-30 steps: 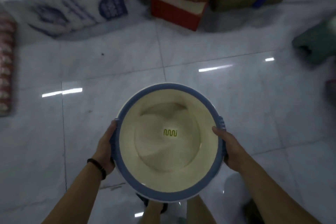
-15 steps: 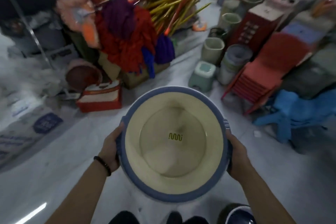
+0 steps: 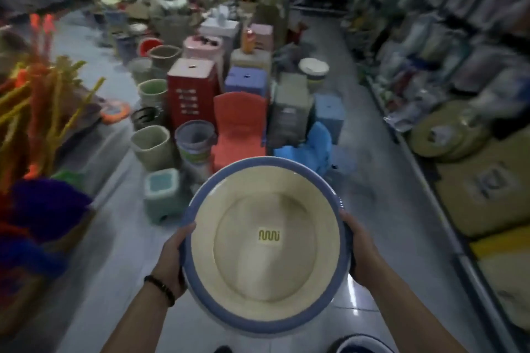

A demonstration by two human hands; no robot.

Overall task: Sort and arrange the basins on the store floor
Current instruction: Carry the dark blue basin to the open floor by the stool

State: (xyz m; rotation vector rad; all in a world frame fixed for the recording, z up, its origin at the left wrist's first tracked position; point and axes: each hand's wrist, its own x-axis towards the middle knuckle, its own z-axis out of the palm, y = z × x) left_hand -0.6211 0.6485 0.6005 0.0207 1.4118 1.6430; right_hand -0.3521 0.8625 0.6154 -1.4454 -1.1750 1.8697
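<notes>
A round basin [image 3: 266,289] with a cream inside, a blue rim and a small yellow logo sticker at its centre is held up in front of me above the floor. My left hand [image 3: 172,261] grips its left rim, fingers curled over the edge; a dark bracelet sits on that wrist. On the opposite side, my right hand [image 3: 361,249] grips the right rim. The rim of another dark blue basin [image 3: 362,345] shows on the floor at the bottom edge, mostly cut off.
Ahead stand stacked plastic stools [image 3: 190,94], a red chair [image 3: 239,129], blue chairs [image 3: 308,149], bins and buckets [image 3: 195,143]. Brooms and mops [image 3: 37,129] lean at the left. Shelves with mats [image 3: 470,195] line the right. A tiled aisle [image 3: 387,209] runs between them.
My view has swung up and to the right, from the floor tiles to the aisle of stools and shelves. Both hands keep the same grip on the basin.
</notes>
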